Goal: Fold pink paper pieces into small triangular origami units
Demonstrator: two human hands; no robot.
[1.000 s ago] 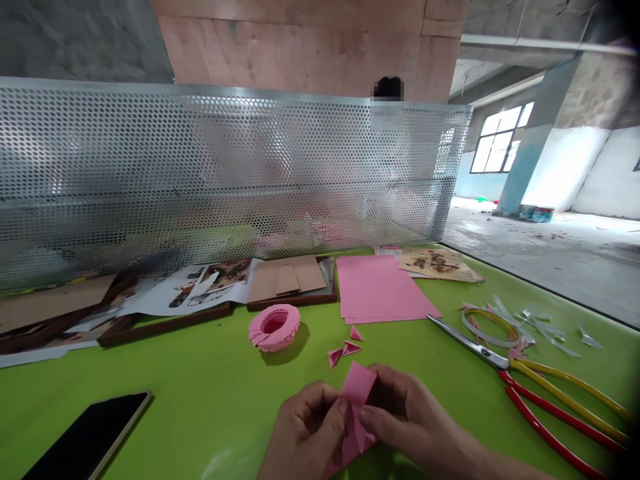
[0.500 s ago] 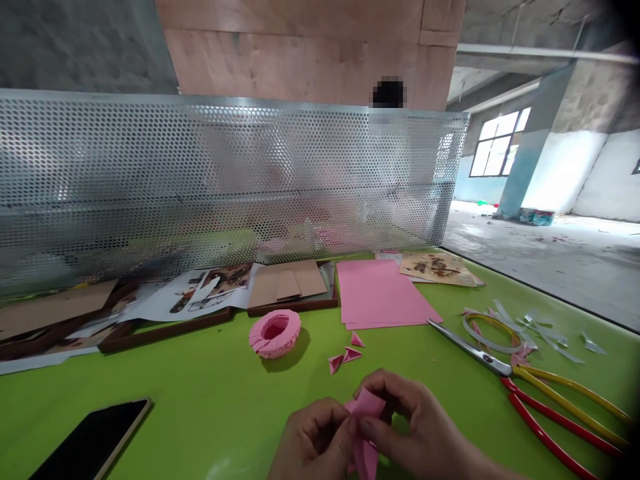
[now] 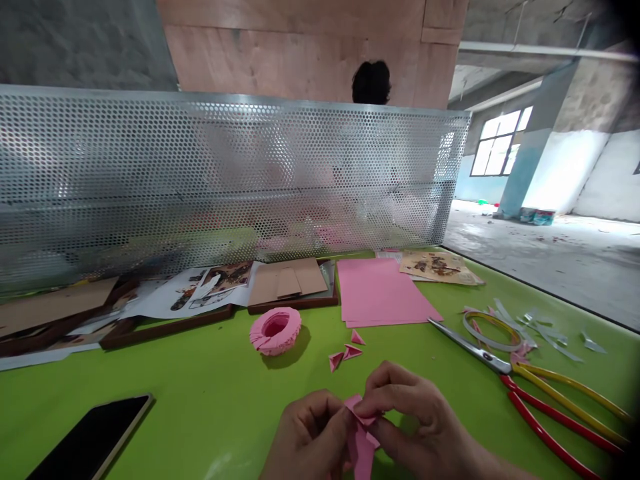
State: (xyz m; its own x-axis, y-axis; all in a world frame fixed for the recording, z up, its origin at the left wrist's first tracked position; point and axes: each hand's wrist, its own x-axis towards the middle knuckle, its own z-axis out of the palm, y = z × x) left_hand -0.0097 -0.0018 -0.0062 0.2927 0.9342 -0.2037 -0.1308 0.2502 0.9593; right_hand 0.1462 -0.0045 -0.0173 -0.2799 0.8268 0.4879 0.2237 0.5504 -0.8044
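A folded strip of pink paper is pinched between both hands near the bottom centre. My left hand grips its left side with thumb and forefinger. From the right, the thumb and fingers of my right hand press on the upper fold. Just beyond the hands lie several small pink folded triangles. A pink ring of pleated paper rests on the green table behind them to the left. Part of the strip is hidden by the fingers.
Pink sheets lie beyond the triangles. Scissors, a tape roll and clear scraps are at right. A phone is at left. Trays line a perforated metal screen; a person's head shows above it.
My right fingers have shifted over the top of the pink strip, and its upper flap is now folded down. The person's head behind the screen has moved left and up.
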